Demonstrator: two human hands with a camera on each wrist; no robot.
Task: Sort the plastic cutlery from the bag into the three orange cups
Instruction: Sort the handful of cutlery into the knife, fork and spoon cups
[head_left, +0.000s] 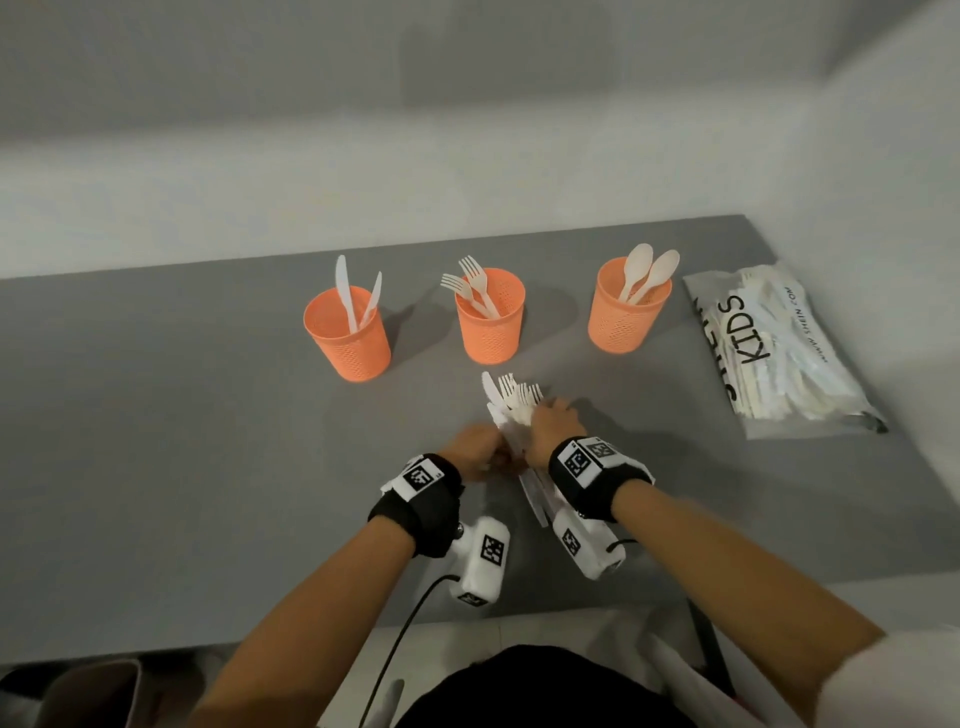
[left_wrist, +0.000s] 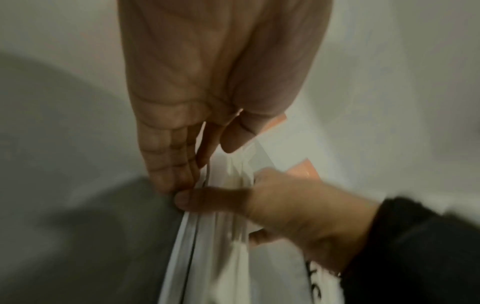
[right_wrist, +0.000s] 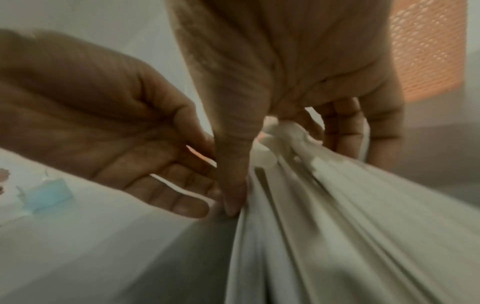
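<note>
Three orange mesh cups stand in a row: the left cup (head_left: 347, 335) holds knives, the middle cup (head_left: 491, 319) forks, the right cup (head_left: 628, 314) spoons. My right hand (head_left: 553, 418) grips a bundle of white cutlery (head_left: 511, 397) just in front of the middle cup, with fork tines and a knife tip fanning out past the fingers. In the right wrist view the thumb (right_wrist: 233, 185) clamps the bundle (right_wrist: 350, 226). My left hand (head_left: 478, 447) is at the bundle's handle side, its thumb (left_wrist: 233, 139) and fingers (left_wrist: 171, 176) pinching a piece at the bundle's edge (left_wrist: 221, 246).
The translucent bag (head_left: 779, 353), printed KIDS and still holding cutlery, lies at the right of the grey table (head_left: 182, 415). Light walls close the table at the back and right. The table's near edge runs just below my wrists, with cables hanging there.
</note>
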